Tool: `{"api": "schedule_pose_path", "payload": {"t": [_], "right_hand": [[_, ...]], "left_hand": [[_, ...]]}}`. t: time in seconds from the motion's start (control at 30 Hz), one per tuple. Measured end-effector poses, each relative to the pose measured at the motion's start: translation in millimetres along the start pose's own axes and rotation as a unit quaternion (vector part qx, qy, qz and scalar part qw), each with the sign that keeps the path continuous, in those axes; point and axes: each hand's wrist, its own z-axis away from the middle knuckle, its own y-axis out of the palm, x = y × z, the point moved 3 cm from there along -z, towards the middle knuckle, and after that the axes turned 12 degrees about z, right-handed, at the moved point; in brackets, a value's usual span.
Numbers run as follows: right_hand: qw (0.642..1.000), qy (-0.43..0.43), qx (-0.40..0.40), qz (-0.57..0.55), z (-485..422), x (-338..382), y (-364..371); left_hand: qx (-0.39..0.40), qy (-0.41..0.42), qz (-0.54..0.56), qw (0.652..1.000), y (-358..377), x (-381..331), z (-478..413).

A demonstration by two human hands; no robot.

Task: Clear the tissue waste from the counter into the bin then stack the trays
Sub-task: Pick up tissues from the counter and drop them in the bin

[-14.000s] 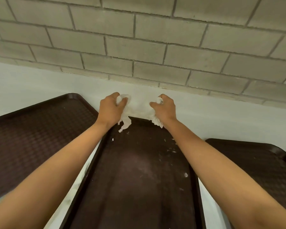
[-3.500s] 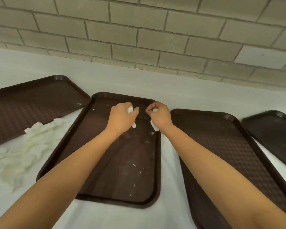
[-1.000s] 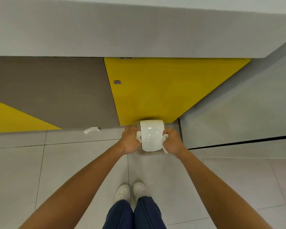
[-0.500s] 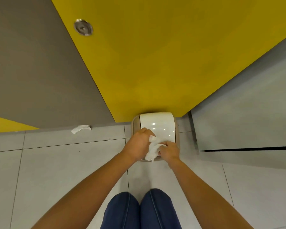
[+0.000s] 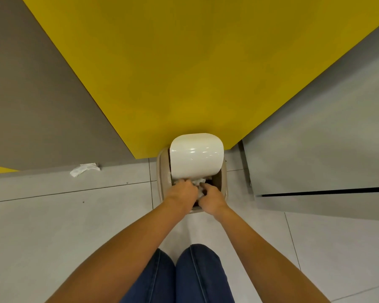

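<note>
A small beige bin (image 5: 162, 171) stands on the floor against the yellow cabinet panel, its white swing lid (image 5: 196, 157) tipped back so the near side of the mouth is open. My left hand (image 5: 181, 192) and my right hand (image 5: 211, 196) are side by side in that opening, fingers curled round crumpled white tissue (image 5: 197, 185) that shows between them. The counter and the trays are out of view.
One scrap of white tissue (image 5: 84, 169) lies on the floor tiles at the foot of the grey cabinet panel, left of the bin. A grey cabinet side (image 5: 315, 138) stands to the right. My legs in blue jeans (image 5: 184, 276) are below the bin.
The bin lid has swung open. Both hands have pushed the tissue from above the lid's near edge down into the bin mouth. The camera has come closer.
</note>
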Motion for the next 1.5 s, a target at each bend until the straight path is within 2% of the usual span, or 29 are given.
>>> {"api": "schedule_pose_path", "payload": {"t": [0.23, 0.4, 0.63, 0.77, 1.13, 1.33, 1.5], "right_hand": [[1.000, -0.015, 0.013, -0.014, 7, 3, -4], [1.000, -0.029, 0.002, 0.002, 33, 17, -17], [0.999, -0.043, -0.018, 0.027, 110, 59, -54], [0.997, -0.068, -0.042, 0.018, 173, 93, -86], [0.976, -0.197, -0.080, 0.041, 339, 220, -155], [0.947, -0.285, -0.138, 0.059, 399, 292, -165], [0.918, -0.356, -0.175, 0.029, 442, 353, -162]], "left_hand": [[-0.016, 0.010, 0.017, 1.000, -8, 0, 10], [-0.055, 0.014, 0.088, 0.994, -34, 3, 42], [-0.120, -0.028, 0.259, 0.958, -88, 7, 128], [-0.168, -0.028, 0.289, 0.942, -131, -1, 192], [-0.323, -0.015, 0.305, 0.896, -251, -1, 376], [-0.398, -0.025, 0.308, 0.864, -296, 23, 454], [-0.453, -0.040, 0.301, 0.838, -326, 57, 506]]}}
